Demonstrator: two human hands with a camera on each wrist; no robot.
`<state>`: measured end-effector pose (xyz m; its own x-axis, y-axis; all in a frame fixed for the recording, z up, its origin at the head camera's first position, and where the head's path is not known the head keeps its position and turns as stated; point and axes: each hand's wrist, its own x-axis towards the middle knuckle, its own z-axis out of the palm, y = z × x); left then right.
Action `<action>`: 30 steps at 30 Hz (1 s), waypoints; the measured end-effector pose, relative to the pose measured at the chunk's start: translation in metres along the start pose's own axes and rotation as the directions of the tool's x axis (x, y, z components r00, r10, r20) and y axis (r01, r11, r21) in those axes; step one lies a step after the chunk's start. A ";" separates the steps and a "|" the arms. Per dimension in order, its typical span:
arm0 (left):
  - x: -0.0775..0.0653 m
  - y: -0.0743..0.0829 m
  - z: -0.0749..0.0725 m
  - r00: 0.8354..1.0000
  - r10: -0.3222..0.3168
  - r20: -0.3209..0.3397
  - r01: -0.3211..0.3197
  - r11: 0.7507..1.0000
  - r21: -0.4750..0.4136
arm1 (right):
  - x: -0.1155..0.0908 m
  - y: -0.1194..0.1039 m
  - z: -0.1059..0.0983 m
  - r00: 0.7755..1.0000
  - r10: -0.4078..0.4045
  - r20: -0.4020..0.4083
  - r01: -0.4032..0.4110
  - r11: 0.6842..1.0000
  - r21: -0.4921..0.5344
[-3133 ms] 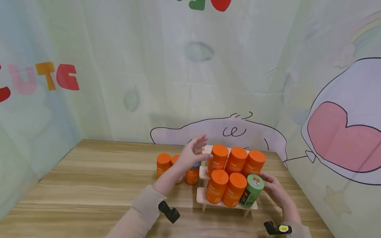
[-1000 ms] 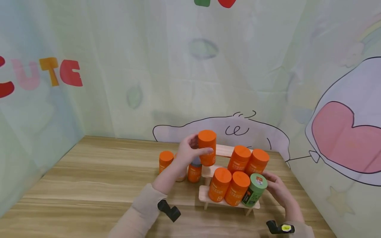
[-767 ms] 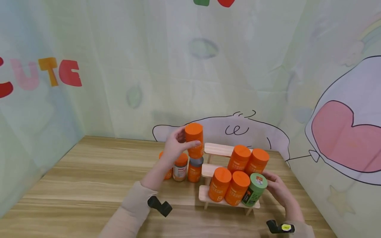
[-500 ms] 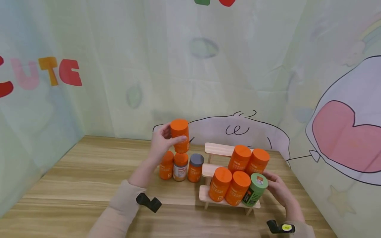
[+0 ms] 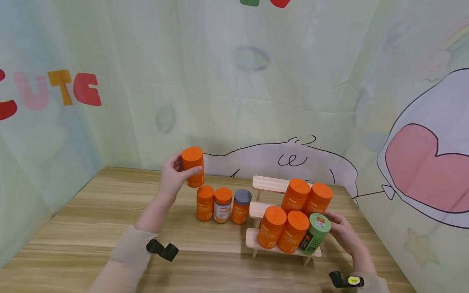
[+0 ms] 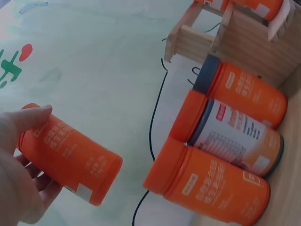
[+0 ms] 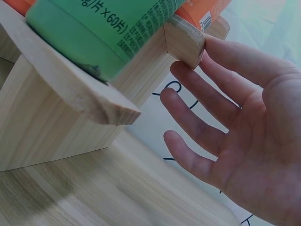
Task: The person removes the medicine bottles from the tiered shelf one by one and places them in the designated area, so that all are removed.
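My left hand [image 5: 172,175] grips an orange bottle [image 5: 192,167] with an orange lid, raised over the table; in the left wrist view, thumb and fingers wrap its lid end. Three bottles stand in a row to the right of it: one all orange [image 5: 205,203], one with a white label [image 5: 222,208], one with a grey lid [image 5: 240,210]. On the right is a stepped wooden rack [image 5: 271,184]. My right hand [image 7: 254,122] pinches the end of its middle shelf [image 7: 186,44] between thumb and index finger, the other fingers loosely bent below.
Two orange bottles [image 5: 295,195] stand on the rack's middle shelf. Along the lowest shelf are two more orange bottles [image 5: 271,228] and a green bottle [image 5: 314,234] at the right end. A printed curtain [image 5: 205,101] hangs behind and beside the wooden table [image 5: 121,203].
My left hand took the leftmost orange bottle off the middle shelf, lifted it and carried it left, past the row of three. My right hand has stayed at the rack's right side.
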<state>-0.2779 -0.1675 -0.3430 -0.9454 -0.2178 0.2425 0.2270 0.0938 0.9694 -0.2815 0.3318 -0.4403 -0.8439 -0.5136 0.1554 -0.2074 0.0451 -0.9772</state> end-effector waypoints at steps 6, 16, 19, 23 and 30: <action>0.002 -0.008 -0.018 0.997 -0.081 0.013 0.080 0.996 0.050 | 0.000 -0.001 0.000 1.000 0.014 -0.004 -0.014 1.000 -0.013; 0.006 -0.025 -0.035 0.964 -0.208 0.165 0.165 0.956 0.242 | 0.000 0.000 -0.001 1.000 -0.006 0.000 0.006 1.000 -0.001; 0.005 -0.033 -0.036 0.957 -0.223 0.187 0.161 0.941 0.296 | -0.001 0.000 0.000 1.000 0.010 -0.010 -0.011 1.000 -0.006; 0.004 -0.044 -0.037 0.945 -0.238 0.225 0.149 0.923 0.354 | -0.001 0.000 0.001 0.999 0.036 -0.030 -0.036 0.999 -0.014; 0.002 -0.054 -0.036 0.922 -0.269 0.280 0.136 0.899 0.415 | 0.000 0.000 0.001 0.999 0.032 -0.033 -0.033 0.999 -0.027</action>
<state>-0.2835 -0.2079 -0.3930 -0.9978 0.0463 -0.0482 -0.0217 0.4580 0.8887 -0.2812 0.3312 -0.4403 -0.8661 -0.4832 0.1284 -0.1925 0.0854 -0.9776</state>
